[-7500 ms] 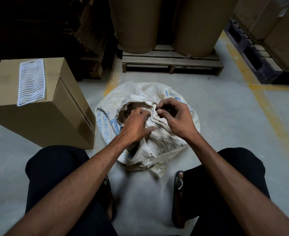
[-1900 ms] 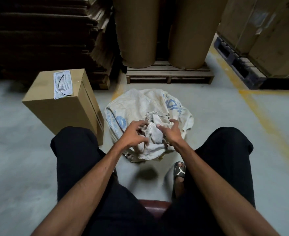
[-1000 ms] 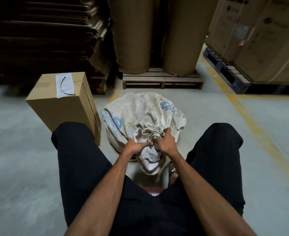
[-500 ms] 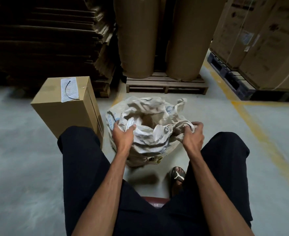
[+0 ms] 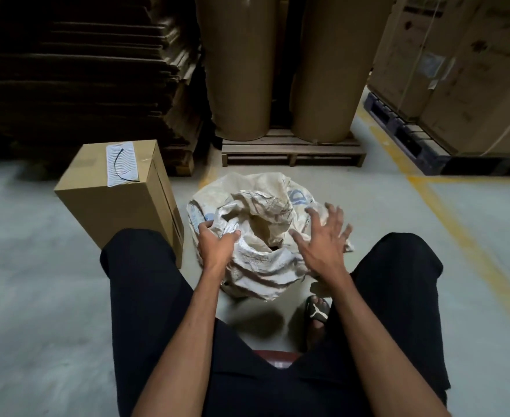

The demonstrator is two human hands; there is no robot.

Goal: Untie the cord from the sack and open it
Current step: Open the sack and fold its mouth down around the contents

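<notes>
Bare forearms, black trousers (image 5: 145, 296), and a black sandal (image 5: 317, 310) with white logo.

Sack (image 5: 259, 236) mouth agape, L hand (image 5: 216, 248) gripping rim, R hand (image 5: 323, 245) splayed, empty.

Box (image 5: 118, 203) left; 2 rolls (image 5: 278, 64) on pallet (image 5: 293, 149).

The gray floor (image 5: 37, 251) holds a white sack (image 5: 259, 266), a brown box (image 5: 118, 206) beside it, and a wood pallet (image 5: 293, 149) behind.
</notes>
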